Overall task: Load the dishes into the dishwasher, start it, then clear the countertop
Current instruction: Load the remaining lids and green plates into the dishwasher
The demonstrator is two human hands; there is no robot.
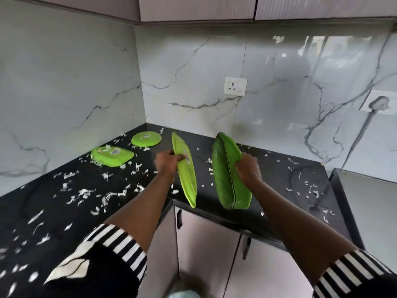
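My left hand (168, 161) grips a light green leaf-shaped plate (186, 177), held on edge above the black countertop (268, 179). A darker green leaf-shaped plate (227, 181) is gripped by my right hand (248, 166), tilted upright over the counter's front edge. Two more green dishes lie upside down at the back left: a round plate (146, 139) near the corner and a squarish plate (112, 157) closer to me. The dishwasher is not in view.
White scraps (86, 194) are scattered all over the counter, thickest on the left run. Pale cabinet doors (206, 250) with dark handles stand below. A wall socket (235, 86) sits on the marble backsplash; a grey appliance top (369, 207) is at the right.
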